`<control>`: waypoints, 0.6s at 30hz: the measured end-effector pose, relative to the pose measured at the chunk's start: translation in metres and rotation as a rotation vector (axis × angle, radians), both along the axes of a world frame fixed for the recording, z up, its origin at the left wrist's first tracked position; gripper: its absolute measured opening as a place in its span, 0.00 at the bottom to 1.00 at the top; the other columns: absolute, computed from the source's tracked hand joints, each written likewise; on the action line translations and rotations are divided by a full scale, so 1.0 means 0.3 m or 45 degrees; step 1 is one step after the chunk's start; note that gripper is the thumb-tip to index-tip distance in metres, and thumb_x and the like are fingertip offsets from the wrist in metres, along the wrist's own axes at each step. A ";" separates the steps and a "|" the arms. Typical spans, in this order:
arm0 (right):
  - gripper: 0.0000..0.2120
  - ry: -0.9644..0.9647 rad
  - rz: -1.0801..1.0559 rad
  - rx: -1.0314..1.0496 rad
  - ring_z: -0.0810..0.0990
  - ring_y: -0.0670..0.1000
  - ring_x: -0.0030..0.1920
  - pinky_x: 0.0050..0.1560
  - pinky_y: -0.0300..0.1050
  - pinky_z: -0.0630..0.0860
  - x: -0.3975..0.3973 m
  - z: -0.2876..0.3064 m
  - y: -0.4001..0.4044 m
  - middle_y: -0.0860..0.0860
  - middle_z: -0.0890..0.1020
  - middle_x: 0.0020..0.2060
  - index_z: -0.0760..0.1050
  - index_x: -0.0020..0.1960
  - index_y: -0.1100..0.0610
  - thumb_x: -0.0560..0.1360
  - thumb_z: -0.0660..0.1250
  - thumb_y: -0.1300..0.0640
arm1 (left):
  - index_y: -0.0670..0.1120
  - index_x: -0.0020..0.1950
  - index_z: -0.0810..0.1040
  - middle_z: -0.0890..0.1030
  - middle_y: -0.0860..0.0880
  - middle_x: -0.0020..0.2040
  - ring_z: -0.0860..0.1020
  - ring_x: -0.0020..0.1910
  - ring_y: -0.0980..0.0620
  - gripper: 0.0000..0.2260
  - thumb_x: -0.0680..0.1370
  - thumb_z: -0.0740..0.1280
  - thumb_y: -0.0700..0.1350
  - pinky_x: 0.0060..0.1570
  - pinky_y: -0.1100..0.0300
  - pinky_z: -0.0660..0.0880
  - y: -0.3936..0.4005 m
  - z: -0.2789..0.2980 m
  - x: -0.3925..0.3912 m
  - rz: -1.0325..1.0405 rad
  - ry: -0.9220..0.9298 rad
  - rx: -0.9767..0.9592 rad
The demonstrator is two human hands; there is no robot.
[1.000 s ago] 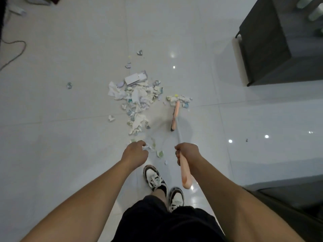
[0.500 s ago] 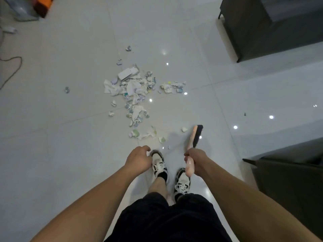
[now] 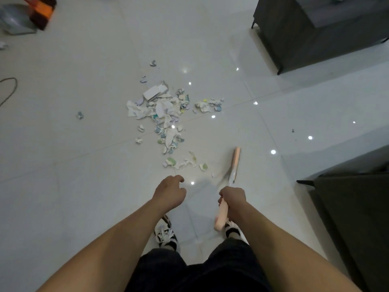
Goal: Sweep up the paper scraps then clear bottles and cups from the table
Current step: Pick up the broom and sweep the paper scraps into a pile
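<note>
A: Paper, torn and crumpled. Scraps (image 3: 166,114) lie heaped on the floor (image 3: 84,175), dead ahead of the shoes (image 3: 165,233). A smaller clump sits just right of the heap; a loose trail runs from it back toward the shoes; strays lie left of it and beyond.

B: Handling?

A: Light, soft, likely to skid and flutter on glossy tile. I would judge short, low strokes best, working from the strays inward. Nothing to grasp by hand.

B: Tool?

A: Pink brush (image 3: 229,175), head near the floor, right of the trail's near end. Right hand (image 3: 232,202) has fingers wrapped round the handle, butt end poking out below the fist. That is the sensible hold.

B: Left hand (image 3: 169,193)?

A: Holding nothing, fingers loosely curled, hanging above the tile short of the trail.

B: Surroundings?

A: Dustpan (image 3: 14,20) and orange broom (image 3: 42,11) far left beyond the heap, well apart. Dark furniture (image 3: 315,34) far right; a cable (image 3: 8,91) left.
</note>
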State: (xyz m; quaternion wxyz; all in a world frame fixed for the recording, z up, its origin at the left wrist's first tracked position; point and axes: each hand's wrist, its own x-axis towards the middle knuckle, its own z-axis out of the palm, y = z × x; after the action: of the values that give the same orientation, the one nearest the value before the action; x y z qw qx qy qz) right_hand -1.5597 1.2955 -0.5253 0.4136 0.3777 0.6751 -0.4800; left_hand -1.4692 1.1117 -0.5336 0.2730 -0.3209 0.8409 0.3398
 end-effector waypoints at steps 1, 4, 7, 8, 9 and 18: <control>0.04 -0.012 -0.034 0.013 0.73 0.54 0.27 0.23 0.39 0.70 0.036 -0.010 -0.032 0.59 0.73 0.34 0.72 0.49 0.67 0.74 0.61 0.69 | 0.50 0.69 0.71 0.73 0.48 0.64 0.73 0.59 0.49 0.20 0.76 0.61 0.47 0.48 0.60 0.65 -0.045 0.000 0.036 -0.004 -0.005 -0.002; 0.05 -0.094 -0.123 -0.068 0.72 0.54 0.32 0.21 0.40 0.69 0.157 -0.019 -0.193 0.57 0.72 0.36 0.70 0.52 0.63 0.77 0.60 0.68 | 0.49 0.69 0.71 0.73 0.47 0.65 0.73 0.61 0.48 0.21 0.76 0.61 0.46 0.51 0.60 0.68 -0.213 0.001 0.169 0.060 -0.031 -0.041; 0.04 -0.140 -0.152 -0.246 0.70 0.52 0.31 0.21 0.39 0.70 0.257 0.008 -0.397 0.57 0.71 0.34 0.69 0.49 0.61 0.78 0.59 0.68 | 0.49 0.69 0.71 0.73 0.46 0.66 0.73 0.62 0.47 0.20 0.77 0.61 0.46 0.54 0.59 0.69 -0.371 0.001 0.301 0.109 -0.087 -0.090; 0.03 -0.145 -0.121 -0.282 0.70 0.51 0.30 0.23 0.40 0.69 0.273 0.020 -0.457 0.56 0.71 0.33 0.70 0.48 0.61 0.78 0.59 0.67 | 0.49 0.69 0.71 0.73 0.46 0.66 0.73 0.62 0.47 0.20 0.77 0.61 0.46 0.54 0.59 0.69 -0.413 0.000 0.335 0.129 -0.100 -0.096; 0.03 -0.149 -0.085 -0.308 0.69 0.51 0.28 0.24 0.39 0.68 0.280 0.032 -0.509 0.56 0.72 0.31 0.70 0.46 0.61 0.78 0.60 0.66 | 0.49 0.69 0.72 0.73 0.46 0.66 0.73 0.62 0.47 0.20 0.77 0.61 0.46 0.54 0.59 0.69 -0.448 0.000 0.364 0.145 -0.105 -0.097; 0.02 -0.144 0.146 -0.263 0.64 0.49 0.20 0.19 0.36 0.65 0.264 0.144 -0.707 0.54 0.69 0.24 0.71 0.45 0.63 0.77 0.61 0.66 | 0.48 0.69 0.72 0.74 0.45 0.65 0.74 0.60 0.47 0.20 0.77 0.61 0.46 0.50 0.61 0.67 -0.613 0.023 0.421 0.278 -0.029 -0.027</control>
State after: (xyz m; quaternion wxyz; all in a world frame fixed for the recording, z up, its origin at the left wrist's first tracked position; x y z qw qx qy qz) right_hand -1.4806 1.0835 -0.4822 0.5144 0.3204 0.6181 -0.5007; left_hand -1.3430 0.9278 -0.5266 0.2403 -0.4173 0.8013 0.3550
